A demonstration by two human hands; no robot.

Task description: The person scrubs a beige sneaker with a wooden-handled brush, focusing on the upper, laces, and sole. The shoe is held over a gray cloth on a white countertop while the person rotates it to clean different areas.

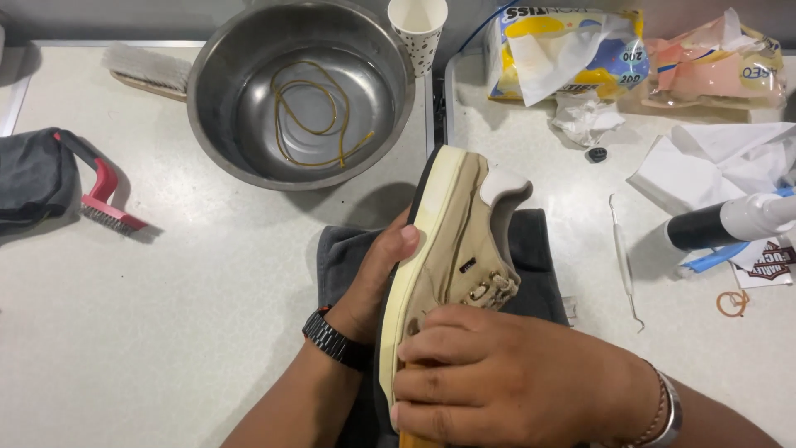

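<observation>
Shoe [452, 241], beige with a cream sole, is held on its side above a dark grey cloth [340, 253] spread on the white surface [191, 315]. The left hand [377, 278] has its grip closed around the sole, thumb on the rim; the right hand [506, 377] has its grip curled shut over the toe end and something orange-brown, hardly visible. Behind the shoe sits a steel bowl [220, 99] holding yellow laces [315, 112], with a paper cup [417, 29] beside it. Right of the shoe lies a thin metal pick [623, 261].
</observation>
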